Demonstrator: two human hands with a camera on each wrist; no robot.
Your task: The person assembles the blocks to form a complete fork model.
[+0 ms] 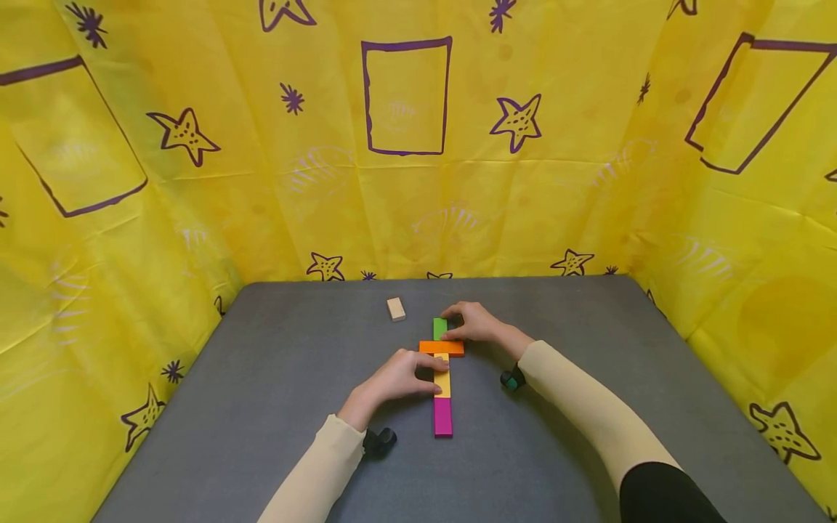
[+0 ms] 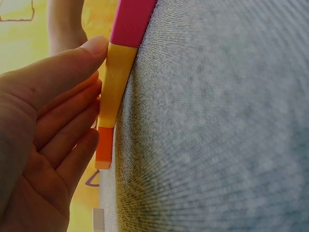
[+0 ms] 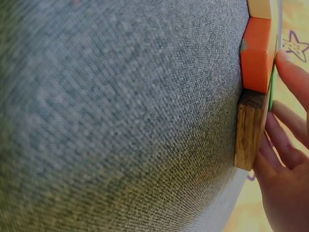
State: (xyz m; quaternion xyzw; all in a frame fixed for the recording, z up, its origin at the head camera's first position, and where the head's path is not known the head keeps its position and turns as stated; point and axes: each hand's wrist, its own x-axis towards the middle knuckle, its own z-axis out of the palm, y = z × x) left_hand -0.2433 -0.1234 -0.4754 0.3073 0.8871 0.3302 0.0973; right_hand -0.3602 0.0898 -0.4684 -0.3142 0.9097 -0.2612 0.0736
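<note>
A row of coloured blocks lies on the grey table in the head view: a magenta block (image 1: 442,418), a yellow block (image 1: 442,383), an orange block (image 1: 431,348) set crosswise, and a green block (image 1: 439,328) at the far end. My left hand (image 1: 399,378) holds the yellow block, thumb near the magenta seam and fingers toward the orange block. My right hand (image 1: 476,322) pinches the green block between thumb and index finger. In the right wrist view a brown wooden block (image 3: 248,135) stands beside the orange one; a green edge (image 3: 273,87) shows behind it, partly hidden.
A pale wooden block (image 1: 395,309) lies apart, to the far left of the row. Yellow patterned cloth (image 1: 405,189) surrounds the back and sides of the table (image 1: 314,341). A dark wrist camera (image 1: 379,442) sits at my left wrist.
</note>
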